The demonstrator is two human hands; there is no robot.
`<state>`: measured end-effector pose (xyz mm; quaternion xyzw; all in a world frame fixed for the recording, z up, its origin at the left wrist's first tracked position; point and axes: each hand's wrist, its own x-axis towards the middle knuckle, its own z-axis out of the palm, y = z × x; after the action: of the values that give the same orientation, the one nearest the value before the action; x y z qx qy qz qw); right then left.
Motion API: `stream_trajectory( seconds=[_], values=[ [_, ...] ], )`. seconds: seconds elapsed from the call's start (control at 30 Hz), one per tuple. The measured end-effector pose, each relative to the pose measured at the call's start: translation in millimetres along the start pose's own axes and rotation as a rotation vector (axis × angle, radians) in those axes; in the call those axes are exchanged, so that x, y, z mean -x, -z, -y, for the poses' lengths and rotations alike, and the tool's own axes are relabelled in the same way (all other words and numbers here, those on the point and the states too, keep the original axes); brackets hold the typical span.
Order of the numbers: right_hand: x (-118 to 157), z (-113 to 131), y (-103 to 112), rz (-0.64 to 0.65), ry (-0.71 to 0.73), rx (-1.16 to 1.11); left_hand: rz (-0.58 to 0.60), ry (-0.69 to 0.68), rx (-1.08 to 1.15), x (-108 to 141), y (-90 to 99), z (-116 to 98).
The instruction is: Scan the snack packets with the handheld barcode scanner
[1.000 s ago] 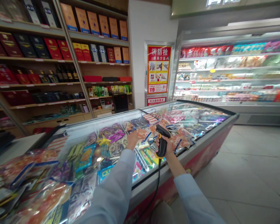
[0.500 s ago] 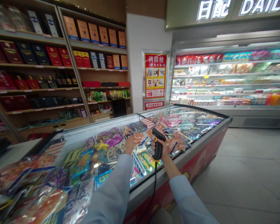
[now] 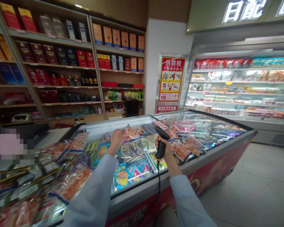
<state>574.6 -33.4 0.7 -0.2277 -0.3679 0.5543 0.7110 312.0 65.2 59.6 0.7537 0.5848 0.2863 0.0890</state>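
Note:
My right hand (image 3: 166, 148) is wrapped round a black and yellow barcode scanner (image 3: 160, 148), whose cable hangs down the freezer's front. The scanner's head points up and left over the chest freezer (image 3: 132, 197). Farther left, my left hand (image 3: 117, 138) grips the edge of a clear plastic food packet (image 3: 130, 132) with orange contents and a blue border. Below the hands lie a pale packet (image 3: 151, 143), dark patterned packets (image 3: 132, 150) and blue packets (image 3: 138, 171) in the freezer. Similar orange packets (image 3: 186, 146) lie to the right of the scanner.
Many packets (image 3: 71, 184) are piled at the near left. Shelves of boxed goods (image 3: 118, 49) stand behind, beside a red and yellow wall sign (image 3: 171, 78). A lit refrigerated display (image 3: 241, 82) is at the back right. A pixelated patch hides something at far left.
My view has turned left. My left hand has moved left with the food packet, farther from the scanner. The scanner stays in my right hand.

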Motion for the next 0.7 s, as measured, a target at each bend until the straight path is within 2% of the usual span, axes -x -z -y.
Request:
stream_trajectory(
  seconds=[0.17,0.27,0.33,0.43,0.57,0.7],
  values=[
    [-25.8,-39.8,-65.2,0.202,-0.142,0.018,-0.215,-0.033,-0.1,29.4,47.4,76.2],
    [-41.1,-64.7,-96.2,0.258,-0.236,0.102,-0.338,0.005,-0.239,49.9,62.7,116.6],
    [-47.0,-81.5,-113.2,0.27,-0.255,0.201,-0.396,0.044,-0.311,60.4,68.6,134.8],
    [-46.9,-104.4,-132.9,0.374,-0.243,0.368,-0.448,0.101,-0.4,69.2,73.2,145.6],
    [-39.0,-121.2,-144.8,0.592,-0.215,0.468,-0.434,0.09,-0.466,72.2,74.4,138.8],
    [-36.3,-121.8,-141.3,0.594,-0.165,0.43,-0.364,0.087,-0.468,72.1,72.1,130.4]
  ],
)
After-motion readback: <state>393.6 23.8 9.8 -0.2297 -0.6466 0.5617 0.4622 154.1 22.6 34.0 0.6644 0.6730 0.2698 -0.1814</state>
